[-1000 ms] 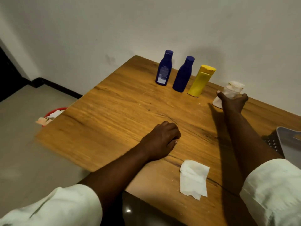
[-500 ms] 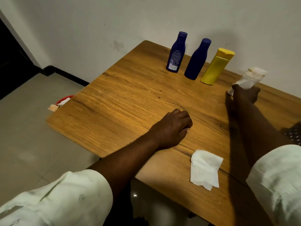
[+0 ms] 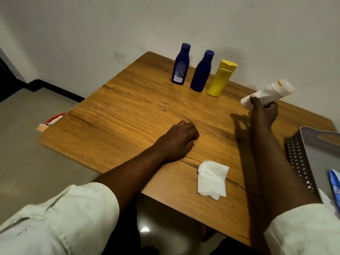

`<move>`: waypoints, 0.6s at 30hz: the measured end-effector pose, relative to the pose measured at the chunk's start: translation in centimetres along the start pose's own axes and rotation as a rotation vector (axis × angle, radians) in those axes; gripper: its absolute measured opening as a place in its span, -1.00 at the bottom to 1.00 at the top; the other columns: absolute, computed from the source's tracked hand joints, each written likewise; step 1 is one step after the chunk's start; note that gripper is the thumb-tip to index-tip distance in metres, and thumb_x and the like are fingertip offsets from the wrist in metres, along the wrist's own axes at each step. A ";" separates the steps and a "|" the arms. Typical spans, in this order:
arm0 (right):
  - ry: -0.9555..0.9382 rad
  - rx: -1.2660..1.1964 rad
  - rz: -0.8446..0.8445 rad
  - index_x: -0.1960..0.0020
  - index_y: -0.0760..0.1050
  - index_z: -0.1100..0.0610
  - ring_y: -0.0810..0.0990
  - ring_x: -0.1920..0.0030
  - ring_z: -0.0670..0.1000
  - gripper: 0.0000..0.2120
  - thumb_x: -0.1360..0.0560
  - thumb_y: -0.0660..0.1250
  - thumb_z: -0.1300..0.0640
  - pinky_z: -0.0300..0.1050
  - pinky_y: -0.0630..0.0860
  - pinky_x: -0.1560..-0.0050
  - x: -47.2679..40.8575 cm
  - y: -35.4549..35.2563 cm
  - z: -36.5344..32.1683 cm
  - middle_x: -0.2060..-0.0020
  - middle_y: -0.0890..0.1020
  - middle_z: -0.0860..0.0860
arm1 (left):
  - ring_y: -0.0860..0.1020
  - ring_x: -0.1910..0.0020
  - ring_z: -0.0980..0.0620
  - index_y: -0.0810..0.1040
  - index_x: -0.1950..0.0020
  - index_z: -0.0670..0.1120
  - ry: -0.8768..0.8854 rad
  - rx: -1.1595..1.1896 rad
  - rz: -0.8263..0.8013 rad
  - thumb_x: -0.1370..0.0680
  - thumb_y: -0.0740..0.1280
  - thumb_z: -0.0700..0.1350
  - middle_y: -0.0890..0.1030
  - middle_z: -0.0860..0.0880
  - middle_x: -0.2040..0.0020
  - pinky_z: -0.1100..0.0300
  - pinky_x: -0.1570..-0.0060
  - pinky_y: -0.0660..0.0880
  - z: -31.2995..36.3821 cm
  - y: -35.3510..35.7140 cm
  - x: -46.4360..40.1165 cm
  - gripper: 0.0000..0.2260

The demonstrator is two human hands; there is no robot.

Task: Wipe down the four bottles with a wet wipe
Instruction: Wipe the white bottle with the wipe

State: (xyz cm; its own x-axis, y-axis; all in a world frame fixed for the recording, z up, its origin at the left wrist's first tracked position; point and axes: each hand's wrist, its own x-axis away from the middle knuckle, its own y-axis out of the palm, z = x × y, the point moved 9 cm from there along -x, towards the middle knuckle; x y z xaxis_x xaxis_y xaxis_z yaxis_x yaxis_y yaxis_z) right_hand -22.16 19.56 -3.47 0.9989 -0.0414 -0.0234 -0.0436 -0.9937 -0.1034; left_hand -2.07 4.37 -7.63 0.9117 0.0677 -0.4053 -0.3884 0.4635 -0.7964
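While the crumpled white wipe [image 3: 212,178] lies near you on the woodgrain table [image 3: 117,115], your left hand [image 3: 179,142] rests fisted and your right hand [image 3: 263,112] grips the tilted white bottle [image 3: 270,92] clear of three upright bottles [image 3: 202,71].

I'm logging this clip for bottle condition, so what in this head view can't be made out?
- Label text on the left blue bottle: too small to read.
- Base of the white bottle: covered by the right hand and its grip.
- Left hand: fingers curled under, palm side hidden.
- Grey basket: cut off by the right edge.
- Red bin: mostly behind the table.
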 end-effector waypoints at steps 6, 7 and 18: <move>-0.155 0.017 -0.224 -0.33 0.31 0.06 0.49 -0.25 0.00 -0.53 -0.48 0.40 0.09 0.11 0.45 -0.31 8.5 0.4 -2.8 -0.22 0.50 -0.03 | 0.40 -0.01 0.06 0.52 -0.09 -0.10 -0.033 0.080 0.014 -0.52 0.33 -0.14 0.53 -0.02 -0.03 0.15 0.03 0.41 -0.4 -0.4 0.1 -0.83; -0.175 0.023 -0.258 -0.34 0.31 0.07 0.48 -0.26 0.01 -0.52 -0.48 0.40 0.10 0.10 0.44 -0.31 10.1 0.4 -3.0 -0.25 0.50 0.00 | 0.41 -0.02 0.08 0.51 -0.12 -0.09 -0.051 0.105 0.020 -0.52 0.33 -0.14 0.53 -0.01 -0.03 0.18 0.02 0.40 -0.6 -0.4 0.2 -0.82; -0.263 0.289 -0.380 -0.26 0.39 0.01 0.49 -0.10 -0.15 -0.52 -0.40 0.46 0.03 -0.31 0.44 0.01 21.2 0.7 0.4 -0.13 0.52 -0.11 | 0.59 -0.05 0.09 0.52 -0.21 0.03 -0.276 0.575 0.040 -0.52 0.35 -0.12 0.63 0.04 -0.06 -0.04 -0.05 0.57 -1.9 -0.4 0.7 -0.74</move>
State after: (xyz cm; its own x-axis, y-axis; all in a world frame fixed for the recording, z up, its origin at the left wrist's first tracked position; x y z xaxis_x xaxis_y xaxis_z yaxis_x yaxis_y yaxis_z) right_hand -0.99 18.02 -4.46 0.9087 0.3790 -0.1750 0.2790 -0.8631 -0.4210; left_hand -1.51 2.53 -8.52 0.9285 0.2845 -0.2385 -0.3593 0.8505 -0.3841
